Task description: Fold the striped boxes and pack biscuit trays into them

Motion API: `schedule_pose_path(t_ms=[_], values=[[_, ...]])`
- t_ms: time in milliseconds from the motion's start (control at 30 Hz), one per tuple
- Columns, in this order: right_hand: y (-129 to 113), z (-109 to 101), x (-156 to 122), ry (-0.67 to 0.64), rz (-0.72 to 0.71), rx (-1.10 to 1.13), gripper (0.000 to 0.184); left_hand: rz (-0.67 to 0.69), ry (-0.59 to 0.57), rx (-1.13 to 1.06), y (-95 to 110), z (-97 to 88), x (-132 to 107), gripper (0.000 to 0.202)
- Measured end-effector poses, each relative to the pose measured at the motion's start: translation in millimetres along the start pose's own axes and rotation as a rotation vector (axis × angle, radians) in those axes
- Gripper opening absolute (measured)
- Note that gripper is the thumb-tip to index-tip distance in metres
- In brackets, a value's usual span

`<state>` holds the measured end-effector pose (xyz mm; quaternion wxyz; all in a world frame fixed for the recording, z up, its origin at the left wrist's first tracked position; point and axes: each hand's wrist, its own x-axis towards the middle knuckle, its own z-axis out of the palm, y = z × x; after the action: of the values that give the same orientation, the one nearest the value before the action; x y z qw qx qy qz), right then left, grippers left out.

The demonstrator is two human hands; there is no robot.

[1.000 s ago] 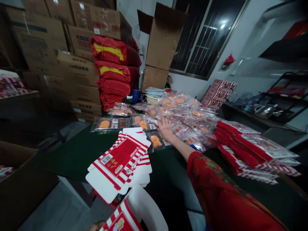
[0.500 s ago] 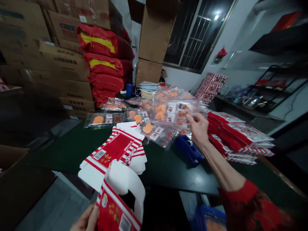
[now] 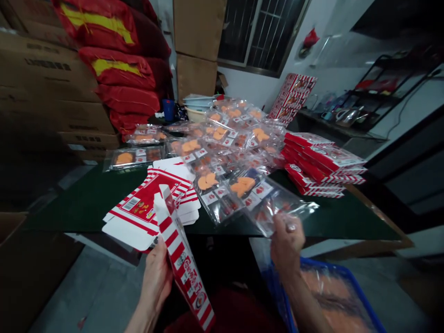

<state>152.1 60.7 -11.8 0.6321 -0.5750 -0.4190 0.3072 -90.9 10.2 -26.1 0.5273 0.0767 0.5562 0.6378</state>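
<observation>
My left hand (image 3: 157, 268) grips a red-and-white striped carton (image 3: 185, 266), held upright on its edge in front of my lap. Closed on the corner of a clear plastic pack (image 3: 265, 199), my right hand (image 3: 287, 236) is at the table's front edge. Orange pieces and small white sachets show inside that pack. Under and behind it lies a heap of similar packs (image 3: 222, 138). Left of the heap, several flat unfolded cartons (image 3: 138, 208) are fanned out, close to my left hand.
Filled striped boxes (image 3: 322, 162) are stacked on the green table (image 3: 360, 217) at right. A blue crate (image 3: 367, 300) of orange contents stands below the right edge. Red sacks (image 3: 118, 69) and brown cartons (image 3: 41, 92) are piled at back left.
My right hand has drawn a plastic pack from the heap toward me. My left hand has turned the carton, so its narrow striped side now shows. The view has shifted.
</observation>
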Motion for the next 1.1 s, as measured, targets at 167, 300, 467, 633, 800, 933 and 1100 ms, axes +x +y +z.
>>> schedule_pose_path(t_ms=[167, 300, 467, 633, 800, 933, 1100], values=[[-25.0, 5.8, -8.0, -0.023, -0.555, -0.638, 0.003, 0.001, -0.045, 0.031, -0.7, 9.9, -1.0, 0.031], [-17.0, 50.1, -7.8, -0.595, -0.533, -0.766, 0.013, -0.036, -0.088, 0.040, 0.2, 19.2, 1.5, 0.036], [-5.7, 56.7, 59.0, -0.514, -0.356, -0.778, 0.038, -0.091, -0.087, 0.028, 3.4, 23.3, 7.1, 0.040], [1.9, 58.2, 125.3, -0.666, -0.051, -0.890, 0.062, -0.066, -0.112, -0.031, -0.3, 22.7, 9.6, 0.053], [-3.4, 67.9, 140.7, -0.654, 0.029, -0.845, 0.057, 0.013, -0.194, -0.020, -14.6, 16.4, 18.3, 0.046], [-24.6, 53.2, 148.6, -0.725, 0.084, -0.679, 0.036, 0.158, -0.188, 0.158, -15.5, 7.4, 20.5, 0.041], [-66.9, 12.6, 161.3, -0.713, 0.211, -0.327, 0.031, 0.429, -0.042, 0.573, -5.7, -3.3, 15.1, 0.030]])
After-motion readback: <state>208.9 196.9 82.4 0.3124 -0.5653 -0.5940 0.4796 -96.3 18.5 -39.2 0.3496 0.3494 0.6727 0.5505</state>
